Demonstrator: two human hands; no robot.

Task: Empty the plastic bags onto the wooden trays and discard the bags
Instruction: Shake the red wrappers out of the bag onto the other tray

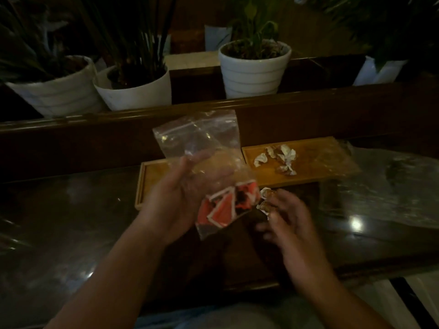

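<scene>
Emptying is the step in hand: the left hand [175, 193] is closed around the middle of a clear zip bag [202, 148], which is held up above the dark table [71, 222], its top toward 12 o'clock and its red-and-white packets [225, 205] bunched at the lower end. At 3 o'clock from the packets, the right hand [287, 217] is blurred, fingers curled on what look like small wrapped sweets [267, 203]; I cannot tell whether they came from the bag. Behind the hands lie two wooden trays: the left tray [147, 181] looks bare where it shows, while the right tray [308, 167], at 1 o'clock, already carries crumpled white-wrapped pieces [282, 157]. More clear plastic [392, 181] lies at 3 o'clock. Next, I judge, the bag's mouth must be tipped over the left tray, packets shaken out, then the bag discarded.
</scene>
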